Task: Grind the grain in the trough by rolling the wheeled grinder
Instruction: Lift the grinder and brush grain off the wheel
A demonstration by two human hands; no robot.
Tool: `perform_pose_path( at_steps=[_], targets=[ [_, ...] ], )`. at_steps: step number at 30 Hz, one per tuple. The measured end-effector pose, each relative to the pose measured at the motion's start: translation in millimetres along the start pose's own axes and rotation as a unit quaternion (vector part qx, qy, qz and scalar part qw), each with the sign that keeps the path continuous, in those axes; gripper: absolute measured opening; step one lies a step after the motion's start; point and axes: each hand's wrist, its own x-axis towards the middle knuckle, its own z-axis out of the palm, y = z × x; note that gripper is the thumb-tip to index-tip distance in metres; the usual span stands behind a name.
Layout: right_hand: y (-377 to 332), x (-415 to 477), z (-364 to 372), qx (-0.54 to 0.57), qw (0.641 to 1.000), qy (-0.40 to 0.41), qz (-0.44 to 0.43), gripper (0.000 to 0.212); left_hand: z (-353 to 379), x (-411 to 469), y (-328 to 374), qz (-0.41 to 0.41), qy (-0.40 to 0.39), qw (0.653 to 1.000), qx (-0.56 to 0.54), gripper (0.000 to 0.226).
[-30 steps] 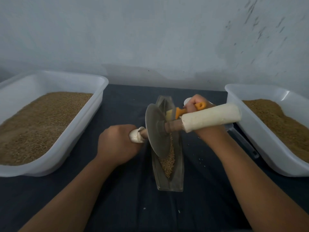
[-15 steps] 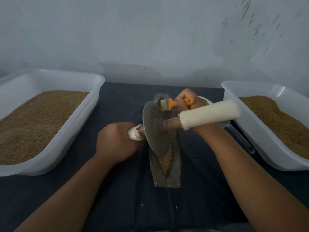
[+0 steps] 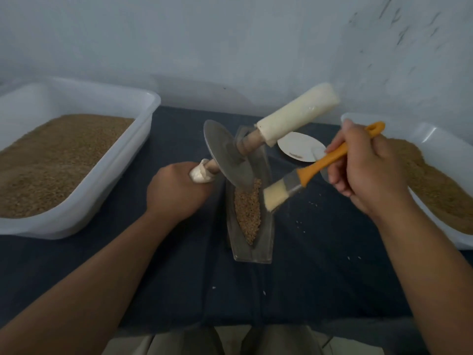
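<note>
Brush (image 3: 291, 183) over trough (image 3: 245, 254); possibly scoop (image 3: 297, 147) behind.

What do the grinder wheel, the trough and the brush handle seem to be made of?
Grinder wheel: dull grey metal, going by its matte sheen. Trough: probably the same grey metal, smooth with faint reflections on its walls. Brush handle: likely plastic, uniformly orange and slightly glossy, with a moulded hanging hole at its end.
</note>
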Motion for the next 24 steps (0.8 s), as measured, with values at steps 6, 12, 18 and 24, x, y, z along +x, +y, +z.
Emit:
perform_pose_path(
  at_steps=[6, 12, 18, 24],
  targets=[
    [8.7, -10.1, 35.5, -0.100, 0.983, -0.152, -0.012, 0.043, -3.3, 0.6, 2.7, -0.014, 0.013, 1.000, 0.001, 0.029],
    [-4.7, 10.0, 35.2, -0.090, 0.989, -0.110, -0.048, 0.039, -1.6, 1.8, 0.8, -0.008, 0.009, 1.000, 0.002, 0.031],
    [2.7, 5.2, 43.8, -0.199, 0.958, -0.190, -0.075, 0.041, 2.1, 4.7, -2.3, -0.001, 0.016, 1.000, 0.012, 0.034],
    [-7.1, 10.9, 42.3, -0.128, 0.974, -0.180, -0.040, 0.040, 1.9, 4.7, -3.3, -0.012, 0.009, 1.000, 0.018, 0.037]
  ],
)
